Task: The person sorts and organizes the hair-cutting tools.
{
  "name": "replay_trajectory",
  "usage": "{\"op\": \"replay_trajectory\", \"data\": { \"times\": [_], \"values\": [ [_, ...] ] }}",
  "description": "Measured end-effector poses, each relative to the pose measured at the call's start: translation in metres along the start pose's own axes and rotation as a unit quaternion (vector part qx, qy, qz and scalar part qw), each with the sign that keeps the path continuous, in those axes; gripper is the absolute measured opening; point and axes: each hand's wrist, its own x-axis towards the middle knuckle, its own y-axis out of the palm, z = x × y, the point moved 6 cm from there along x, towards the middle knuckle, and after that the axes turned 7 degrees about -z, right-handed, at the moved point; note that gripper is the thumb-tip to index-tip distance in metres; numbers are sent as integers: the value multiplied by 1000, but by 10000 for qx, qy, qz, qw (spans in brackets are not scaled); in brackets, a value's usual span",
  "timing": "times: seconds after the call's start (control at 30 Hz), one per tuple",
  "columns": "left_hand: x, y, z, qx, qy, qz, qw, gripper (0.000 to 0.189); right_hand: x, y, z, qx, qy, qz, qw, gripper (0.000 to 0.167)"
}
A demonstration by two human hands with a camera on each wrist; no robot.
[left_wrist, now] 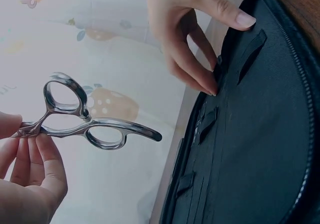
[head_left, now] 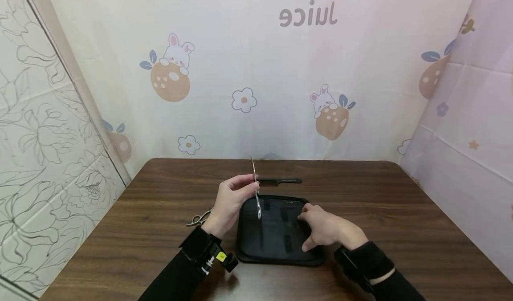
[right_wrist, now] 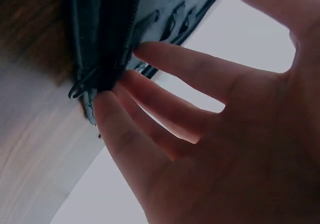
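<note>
Thumb and fingers of my left hand (head_left: 230, 201) pinch a pair of silver hairdressing scissors (left_wrist: 75, 130) near the pivot. The blades point up and away, and the finger rings hang over a black zippered case (head_left: 272, 245). My right hand (head_left: 330, 229) rests at the right side of that case, its fingertips (right_wrist: 107, 101) touching the zipped edge. Elastic loops (left_wrist: 252, 56) run along the case's dark inner surface. In the head view a second pair of scissors (head_left: 194, 222) lies on the table, partly hidden behind my left hand.
A black handled comb (head_left: 290, 181) lies just beyond the case, its left end hidden by my left hand. The brown wooden table (head_left: 160, 252) ends at a printed curtain (head_left: 248, 60) at the back, with more patterned sheets on both sides.
</note>
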Motion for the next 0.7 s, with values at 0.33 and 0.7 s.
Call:
{"op": "replay_trajectory", "data": {
  "times": [0.33,0.7],
  "values": [
    [6,-5,-1,263,73,91,9996,27,-2,4,2,-299,-156,-335,9989,72],
    [8,-10,-2,1100,455,157,9928,23,2,6,7,-590,-150,-365,9975,71]
  ]
}}
